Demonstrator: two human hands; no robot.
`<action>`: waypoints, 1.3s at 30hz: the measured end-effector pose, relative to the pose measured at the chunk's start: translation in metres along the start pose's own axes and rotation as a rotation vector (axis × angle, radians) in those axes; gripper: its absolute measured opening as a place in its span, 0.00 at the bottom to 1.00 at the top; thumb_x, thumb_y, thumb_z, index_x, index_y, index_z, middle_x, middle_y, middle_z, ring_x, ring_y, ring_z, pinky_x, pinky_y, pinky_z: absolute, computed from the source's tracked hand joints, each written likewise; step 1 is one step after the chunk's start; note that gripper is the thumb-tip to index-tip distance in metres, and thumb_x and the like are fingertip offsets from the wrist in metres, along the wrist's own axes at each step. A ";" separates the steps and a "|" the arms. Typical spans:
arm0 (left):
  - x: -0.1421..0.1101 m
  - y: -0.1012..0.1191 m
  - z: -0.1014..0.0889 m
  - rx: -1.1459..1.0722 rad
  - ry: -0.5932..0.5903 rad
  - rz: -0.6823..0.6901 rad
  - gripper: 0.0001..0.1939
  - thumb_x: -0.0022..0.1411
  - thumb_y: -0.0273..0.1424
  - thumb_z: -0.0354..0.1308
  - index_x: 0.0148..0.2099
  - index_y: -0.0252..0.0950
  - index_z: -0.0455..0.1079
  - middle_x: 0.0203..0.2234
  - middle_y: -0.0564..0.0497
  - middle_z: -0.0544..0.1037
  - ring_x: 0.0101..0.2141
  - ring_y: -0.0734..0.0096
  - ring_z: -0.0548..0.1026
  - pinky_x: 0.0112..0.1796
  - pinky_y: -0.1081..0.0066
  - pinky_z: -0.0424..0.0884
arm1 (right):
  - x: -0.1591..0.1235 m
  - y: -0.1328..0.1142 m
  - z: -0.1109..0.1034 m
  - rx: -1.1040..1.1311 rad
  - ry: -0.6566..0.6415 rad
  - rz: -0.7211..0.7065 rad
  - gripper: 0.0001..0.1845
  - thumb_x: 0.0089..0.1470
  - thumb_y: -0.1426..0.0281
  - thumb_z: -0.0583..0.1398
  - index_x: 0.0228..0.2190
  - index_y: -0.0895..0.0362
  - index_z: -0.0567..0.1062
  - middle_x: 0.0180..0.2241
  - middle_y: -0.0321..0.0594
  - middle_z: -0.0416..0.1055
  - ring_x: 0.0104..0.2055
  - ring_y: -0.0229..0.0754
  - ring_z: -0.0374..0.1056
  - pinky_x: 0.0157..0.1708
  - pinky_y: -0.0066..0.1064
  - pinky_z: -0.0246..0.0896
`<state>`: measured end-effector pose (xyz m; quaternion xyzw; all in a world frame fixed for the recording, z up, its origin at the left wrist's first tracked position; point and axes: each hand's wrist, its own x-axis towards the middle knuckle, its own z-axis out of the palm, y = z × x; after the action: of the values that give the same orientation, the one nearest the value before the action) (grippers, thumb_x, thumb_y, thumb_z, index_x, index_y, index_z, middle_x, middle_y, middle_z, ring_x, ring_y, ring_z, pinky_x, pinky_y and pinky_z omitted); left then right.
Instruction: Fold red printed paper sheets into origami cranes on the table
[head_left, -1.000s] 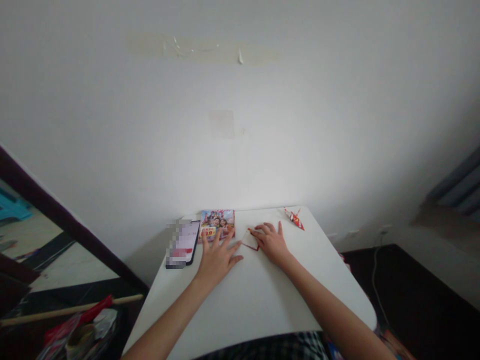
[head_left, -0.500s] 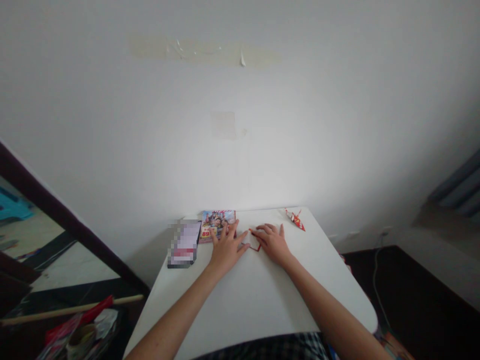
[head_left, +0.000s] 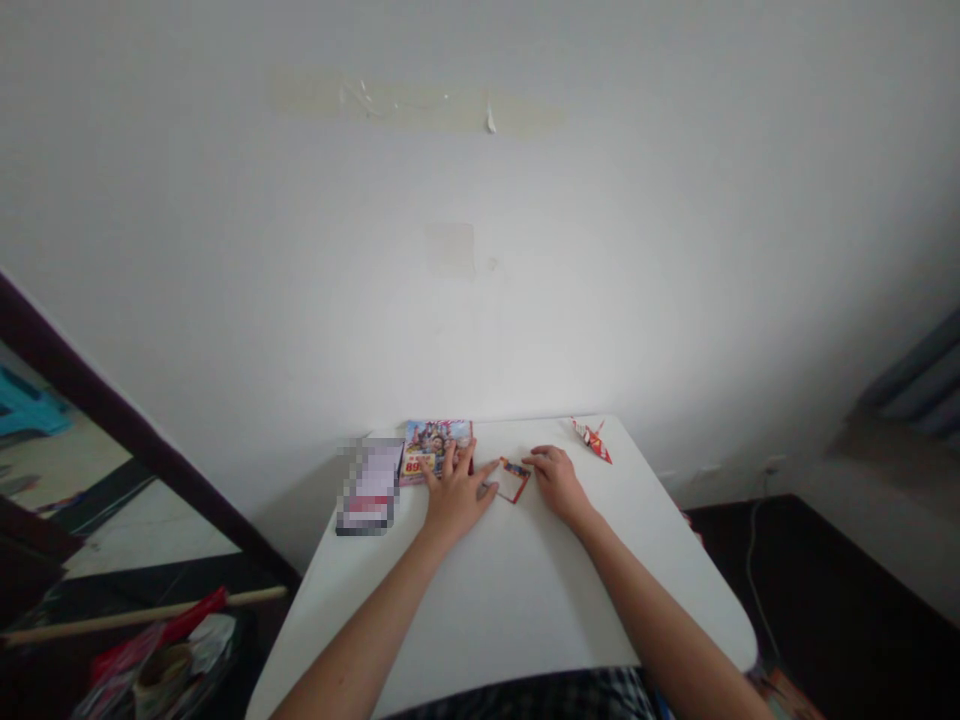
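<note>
A small folded paper [head_left: 513, 482], pale with a red edge and a printed strip along its top, lies on the white table between my hands. My left hand [head_left: 456, 498] is palm down with fingers spread. Its thumb and index finger rest on the paper's left side, and the other fingers lie over a colourful printed flyer [head_left: 420, 450]. Curled together at the paper's upper right corner are the fingers of my right hand [head_left: 559, 485]; its thumb is hidden beneath.
A red-and-white folded paper piece [head_left: 592, 440] lies at the table's back right. Left of the flyer is a phone [head_left: 371, 490], partly pixelated. The table [head_left: 510, 600] meets a wall [head_left: 480, 340] behind. A bin-like heap [head_left: 169, 660] stands at lower left.
My right hand has drawn to the right and its fingers have curled in, uncovering the paper's printed strip and right edge. My left hand has shifted right onto the paper's left side.
</note>
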<state>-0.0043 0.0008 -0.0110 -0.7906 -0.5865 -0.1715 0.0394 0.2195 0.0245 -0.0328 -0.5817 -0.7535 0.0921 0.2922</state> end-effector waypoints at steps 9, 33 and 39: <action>0.000 -0.001 0.001 0.004 0.021 0.010 0.22 0.67 0.48 0.51 0.62 0.65 0.66 0.70 0.54 0.57 0.69 0.40 0.48 0.59 0.23 0.35 | 0.002 0.014 -0.004 0.136 0.005 -0.027 0.22 0.47 0.79 0.56 0.37 0.49 0.84 0.46 0.41 0.76 0.55 0.48 0.66 0.58 0.42 0.60; 0.001 0.001 -0.002 -0.039 -0.061 -0.012 0.26 0.62 0.54 0.55 0.62 0.67 0.64 0.71 0.52 0.54 0.68 0.43 0.49 0.60 0.27 0.36 | 0.006 0.029 0.008 0.172 0.094 -0.141 0.12 0.49 0.74 0.65 0.35 0.48 0.84 0.41 0.40 0.79 0.48 0.48 0.70 0.54 0.44 0.61; 0.001 0.002 -0.005 -0.054 -0.099 -0.040 0.26 0.62 0.55 0.55 0.62 0.67 0.64 0.71 0.53 0.51 0.69 0.42 0.47 0.60 0.27 0.34 | 0.001 0.022 0.003 0.163 0.082 -0.172 0.06 0.52 0.68 0.67 0.34 0.49 0.84 0.41 0.43 0.77 0.51 0.51 0.66 0.53 0.44 0.62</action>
<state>-0.0034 0.0001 -0.0057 -0.7870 -0.5985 -0.1488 -0.0143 0.2354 0.0330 -0.0450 -0.4925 -0.7781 0.1036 0.3758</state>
